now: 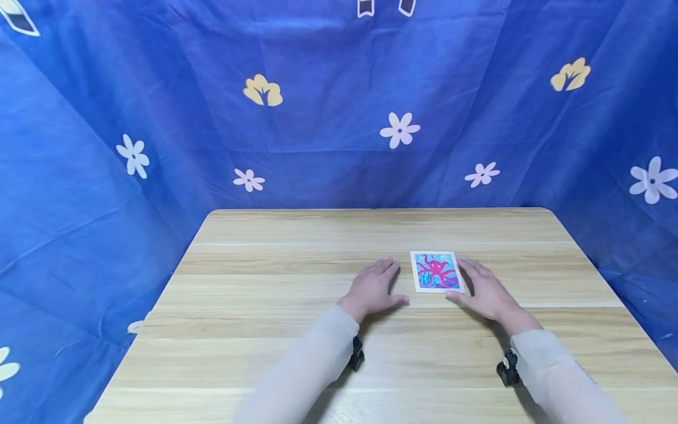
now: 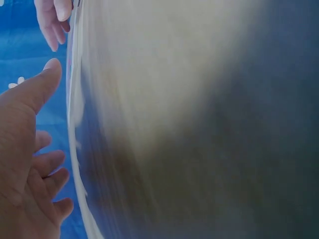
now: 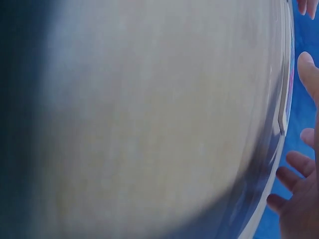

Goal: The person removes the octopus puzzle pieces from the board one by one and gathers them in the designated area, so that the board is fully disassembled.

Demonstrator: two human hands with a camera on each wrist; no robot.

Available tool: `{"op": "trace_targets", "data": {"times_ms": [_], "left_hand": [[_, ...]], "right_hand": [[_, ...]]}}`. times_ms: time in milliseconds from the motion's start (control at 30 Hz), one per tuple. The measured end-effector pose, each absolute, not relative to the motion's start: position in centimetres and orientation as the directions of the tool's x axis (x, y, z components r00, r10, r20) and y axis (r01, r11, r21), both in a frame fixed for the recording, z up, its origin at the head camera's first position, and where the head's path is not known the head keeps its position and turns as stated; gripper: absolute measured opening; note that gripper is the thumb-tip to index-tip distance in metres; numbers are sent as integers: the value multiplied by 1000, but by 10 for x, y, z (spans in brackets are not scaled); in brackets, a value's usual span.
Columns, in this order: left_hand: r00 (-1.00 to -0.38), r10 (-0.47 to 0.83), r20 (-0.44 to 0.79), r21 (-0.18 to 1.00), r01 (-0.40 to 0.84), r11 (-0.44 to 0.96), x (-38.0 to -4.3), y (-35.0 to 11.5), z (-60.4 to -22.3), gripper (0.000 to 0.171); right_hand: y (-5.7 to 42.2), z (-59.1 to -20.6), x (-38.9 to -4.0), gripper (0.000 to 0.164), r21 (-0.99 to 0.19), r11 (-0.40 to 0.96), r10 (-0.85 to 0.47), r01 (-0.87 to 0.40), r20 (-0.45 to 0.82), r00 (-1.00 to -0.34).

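Note:
A flat square picture board with a white border lies on the wooden table, right of its middle. It shows a pink octopus on a blue ground. My left hand is to the left of it, fingers extended and thumb apart, with a gap between hand and board. At the board's right side is my right hand, fingertips by the right edge and thumb by the lower right corner; whether they touch it, I cannot tell. In the right wrist view the board's thin side appears edge-on, beyond the spread thumb and fingers.
The light wooden table has rounded far corners. Behind it and along both sides hangs a blue cloth printed with white flowers and yellow trees. Each wrist carries a small black device; one black device is on the right wrist.

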State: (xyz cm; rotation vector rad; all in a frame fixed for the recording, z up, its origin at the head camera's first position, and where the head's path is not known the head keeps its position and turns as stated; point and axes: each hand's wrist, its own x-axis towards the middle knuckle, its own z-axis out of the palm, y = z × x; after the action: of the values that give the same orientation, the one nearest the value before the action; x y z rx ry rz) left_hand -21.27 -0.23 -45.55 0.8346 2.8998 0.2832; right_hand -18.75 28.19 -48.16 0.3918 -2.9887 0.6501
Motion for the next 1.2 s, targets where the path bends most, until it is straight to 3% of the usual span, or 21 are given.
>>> {"op": "trace_targets", "data": {"times_ms": [667,1200], "left_hand": [[-809,579,-103,106,570,815,-228,28,-462,75],[-805,580,-126,112,570,814,-225,36,-461,66]], "right_hand": [[290,-485,-188,82,-394,880,-253,-265,84,-964],[292,-484,-186,70,-382,872,-293,-306,94,-951]]}}
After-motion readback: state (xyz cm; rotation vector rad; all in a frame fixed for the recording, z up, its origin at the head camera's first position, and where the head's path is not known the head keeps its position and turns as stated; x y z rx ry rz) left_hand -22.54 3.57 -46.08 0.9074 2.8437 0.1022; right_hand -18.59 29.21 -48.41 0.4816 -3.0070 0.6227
